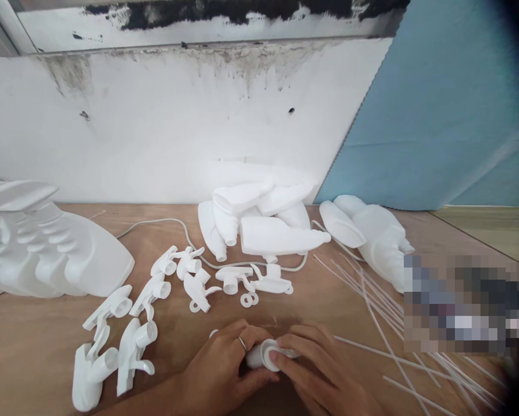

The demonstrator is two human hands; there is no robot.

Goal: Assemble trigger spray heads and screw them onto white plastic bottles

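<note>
My left hand (233, 361), a ring on one finger, is closed around a white trigger spray head (254, 357) low in the middle of the view. The round end of that piece faces up. My right hand (317, 364) is closed on the same piece from the other side, with fingertips pressed at its round opening. My fingers hide much of its shape. Just beyond lie several loose white spray heads (198, 289) with short round collars and curved triggers. Small flat white washers (247, 300) lie among them.
White bottles (280, 234) are heaped against the wall, with more bottles (367, 231) to the right. Ribbed white moulded pieces (68, 248) stand at left. A grey cable (185, 228) crosses the brown table (34, 329). Thin white tubes (384, 346) lie scattered at right, near a blurred patch.
</note>
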